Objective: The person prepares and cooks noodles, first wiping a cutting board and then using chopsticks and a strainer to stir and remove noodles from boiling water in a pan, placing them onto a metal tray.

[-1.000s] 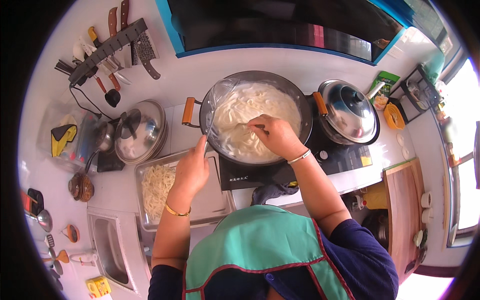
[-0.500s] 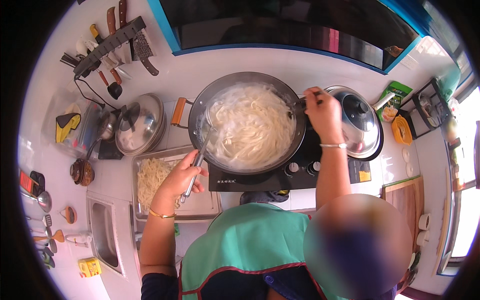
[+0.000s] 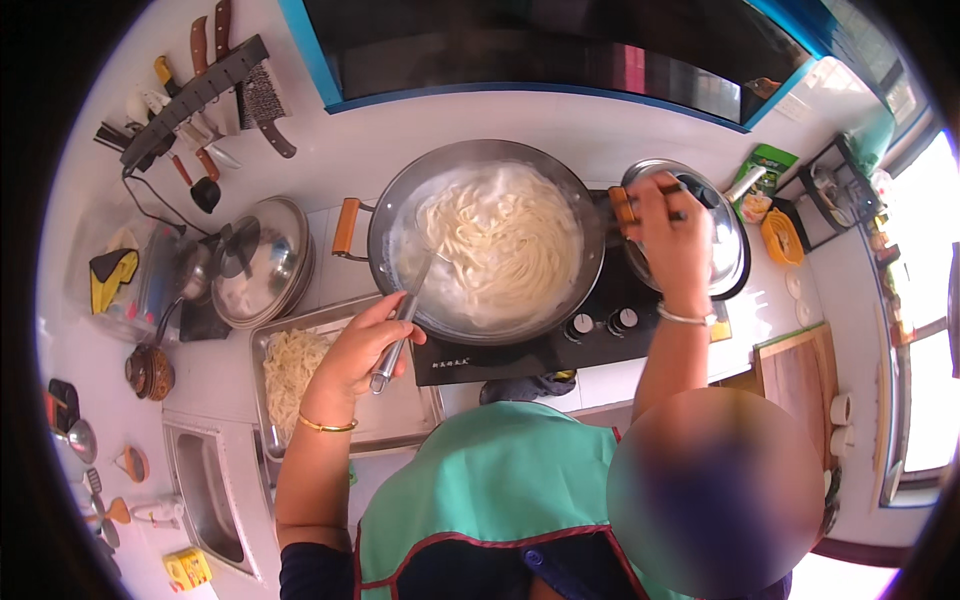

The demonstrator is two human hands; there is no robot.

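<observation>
A dark wok (image 3: 385,290) stands on the stove, full of pale noodles (image 3: 510,235) in steaming, cloudy water. In my left hand (image 3: 368,345) is the steel handle of what looks like a metal skimmer (image 3: 410,300); its round head is mostly hidden among the noodles at the wok's left side. My right hand (image 3: 675,245) is just right of the wok's right wooden handle (image 3: 622,206), over the domed metal lid (image 3: 730,265). Its fingers are bent and partly blurred, with dark bars beside them. Whether they grip anything does not show.
A metal tray (image 3: 425,425) with more noodles (image 3: 290,375) lies front left of the stove (image 3: 500,365). Stacked lidded pans (image 3: 275,265) stand on the left, beyond a sink (image 3: 210,500). Knives hang on a wall rack (image 3: 195,105). A yellow basket (image 3: 782,240) sits far right.
My right hand has shifted right from the wok's handle toward the lid, uncovering the handle. The noodles lie more bunched. My left hand keeps the skimmer in the wok. The whole view has shifted slightly.
</observation>
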